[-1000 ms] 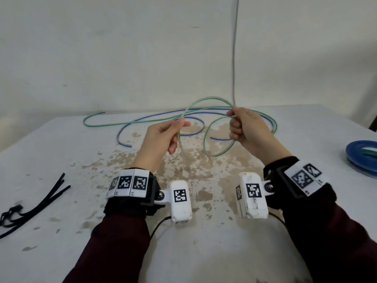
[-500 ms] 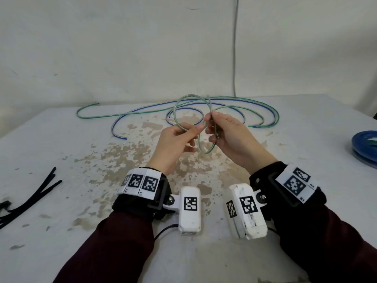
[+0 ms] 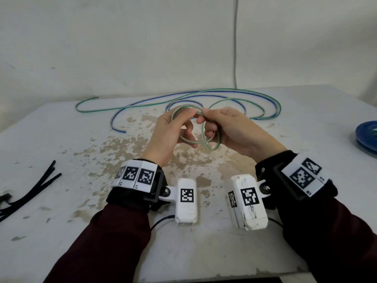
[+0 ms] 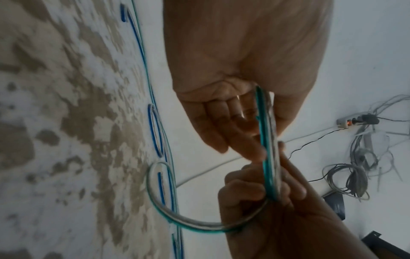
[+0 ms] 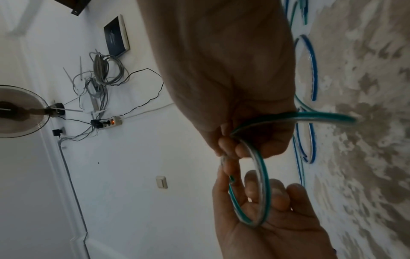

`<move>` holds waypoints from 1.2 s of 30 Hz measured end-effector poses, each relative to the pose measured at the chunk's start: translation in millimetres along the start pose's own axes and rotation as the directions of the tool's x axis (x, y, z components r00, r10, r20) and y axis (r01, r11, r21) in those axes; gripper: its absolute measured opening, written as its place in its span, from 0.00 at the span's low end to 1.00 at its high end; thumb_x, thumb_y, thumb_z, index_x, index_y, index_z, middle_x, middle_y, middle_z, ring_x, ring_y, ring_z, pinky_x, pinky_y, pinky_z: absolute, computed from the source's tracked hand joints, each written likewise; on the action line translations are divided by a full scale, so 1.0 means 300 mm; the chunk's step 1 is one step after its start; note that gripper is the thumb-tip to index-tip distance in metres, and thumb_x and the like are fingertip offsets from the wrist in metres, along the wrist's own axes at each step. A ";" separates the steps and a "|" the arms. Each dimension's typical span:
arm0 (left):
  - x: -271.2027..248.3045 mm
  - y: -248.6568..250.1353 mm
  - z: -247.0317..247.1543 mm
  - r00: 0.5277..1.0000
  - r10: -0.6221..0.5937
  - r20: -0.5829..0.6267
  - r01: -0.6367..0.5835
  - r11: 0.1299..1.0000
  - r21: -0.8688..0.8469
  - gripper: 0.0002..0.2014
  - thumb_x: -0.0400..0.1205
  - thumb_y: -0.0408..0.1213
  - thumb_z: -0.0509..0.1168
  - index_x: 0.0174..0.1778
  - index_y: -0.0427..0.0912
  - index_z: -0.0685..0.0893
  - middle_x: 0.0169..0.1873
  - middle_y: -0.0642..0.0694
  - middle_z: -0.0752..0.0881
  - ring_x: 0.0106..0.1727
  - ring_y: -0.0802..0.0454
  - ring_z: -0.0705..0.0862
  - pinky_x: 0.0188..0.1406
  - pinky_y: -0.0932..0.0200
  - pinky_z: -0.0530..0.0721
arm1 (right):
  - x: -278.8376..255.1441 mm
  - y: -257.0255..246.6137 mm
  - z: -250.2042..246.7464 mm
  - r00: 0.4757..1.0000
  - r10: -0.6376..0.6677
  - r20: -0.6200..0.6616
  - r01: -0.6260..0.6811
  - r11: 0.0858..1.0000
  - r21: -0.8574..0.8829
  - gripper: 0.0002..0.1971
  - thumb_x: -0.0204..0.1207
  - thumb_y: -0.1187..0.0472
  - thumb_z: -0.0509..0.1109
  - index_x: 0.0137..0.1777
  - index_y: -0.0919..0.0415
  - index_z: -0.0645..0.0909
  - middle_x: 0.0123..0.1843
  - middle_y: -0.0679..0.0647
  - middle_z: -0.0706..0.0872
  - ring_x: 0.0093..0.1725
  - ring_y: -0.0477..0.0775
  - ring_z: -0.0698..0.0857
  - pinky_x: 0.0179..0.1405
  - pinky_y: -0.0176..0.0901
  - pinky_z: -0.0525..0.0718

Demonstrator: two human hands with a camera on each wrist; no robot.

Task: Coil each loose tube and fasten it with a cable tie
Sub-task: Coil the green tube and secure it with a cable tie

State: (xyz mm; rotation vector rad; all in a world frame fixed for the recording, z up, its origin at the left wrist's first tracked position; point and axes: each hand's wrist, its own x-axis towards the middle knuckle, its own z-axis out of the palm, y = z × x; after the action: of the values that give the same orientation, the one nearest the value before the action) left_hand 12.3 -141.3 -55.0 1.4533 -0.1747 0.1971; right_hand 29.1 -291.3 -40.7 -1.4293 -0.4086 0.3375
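A clear tube with a green stripe [image 3: 189,142] is wound into a small coil between both hands above the table's middle. My left hand [image 3: 173,129] holds the coil, its thumb and fingers curled round the loops [image 5: 265,184]. My right hand [image 3: 230,129] pinches the tube [image 4: 269,157] at the coil's top right, and a further loop hangs under it. The rest of the green tube [image 3: 102,110] trails over the far side of the table. A blue-striped tube [image 3: 116,123] lies loose beside it. Black cable ties [image 3: 36,186] lie at the left edge.
A coiled blue tube [image 3: 365,135] sits at the table's right edge. The white table [image 3: 204,252] is worn brown in the middle. A grey cable [image 3: 235,48] runs down the wall behind. A power strip [image 5: 108,122] and cables hang on the wall.
Both hands have come together and nearer to me. The wide loop that the right hand held up is now laid onto a small coil in the left hand.
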 end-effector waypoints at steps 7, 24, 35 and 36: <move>0.014 -0.002 -0.047 1.000 -0.002 -0.025 0.002 0.999 0.036 0.10 0.83 0.40 0.65 0.40 0.41 0.88 0.22 0.52 0.76 0.26 0.56 0.74 0.24 0.64 0.74 | -0.019 -0.029 -0.035 0.998 0.029 -0.049 -0.027 0.998 0.050 0.17 0.87 0.56 0.56 0.51 0.68 0.82 0.39 0.57 0.92 0.35 0.51 0.91 0.31 0.39 0.88; 0.014 -0.002 -0.047 0.977 0.092 -0.193 -0.093 0.996 0.004 0.11 0.85 0.43 0.63 0.43 0.43 0.87 0.21 0.53 0.73 0.24 0.57 0.72 0.22 0.63 0.74 | -0.025 0.021 0.019 0.965 0.191 0.178 -0.214 0.969 0.122 0.18 0.88 0.59 0.52 0.73 0.59 0.75 0.22 0.52 0.73 0.18 0.41 0.56 0.10 0.28 0.58; 0.018 -0.014 -0.032 0.967 0.113 -0.230 -0.099 0.993 0.070 0.11 0.84 0.44 0.63 0.41 0.47 0.88 0.22 0.55 0.73 0.31 0.56 0.75 0.30 0.64 0.76 | -0.018 0.034 0.034 0.976 0.138 0.167 -0.178 0.952 0.251 0.14 0.87 0.57 0.54 0.45 0.56 0.79 0.45 0.52 0.83 0.47 0.52 0.83 0.38 0.39 0.84; 0.020 -0.012 -0.035 0.972 0.090 -0.216 -0.079 0.995 0.062 0.11 0.84 0.44 0.63 0.41 0.45 0.88 0.23 0.56 0.76 0.31 0.58 0.76 0.32 0.64 0.77 | -0.012 0.032 0.031 0.982 0.120 0.143 -0.155 0.952 0.265 0.15 0.87 0.58 0.53 0.43 0.56 0.79 0.46 0.51 0.85 0.50 0.52 0.84 0.45 0.42 0.83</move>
State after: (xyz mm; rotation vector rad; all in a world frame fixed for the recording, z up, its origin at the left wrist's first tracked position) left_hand 19.0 -131.2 -58.2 1.4666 -0.0516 0.4323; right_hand 21.8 -283.8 -49.7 -1.1689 -0.3484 0.5775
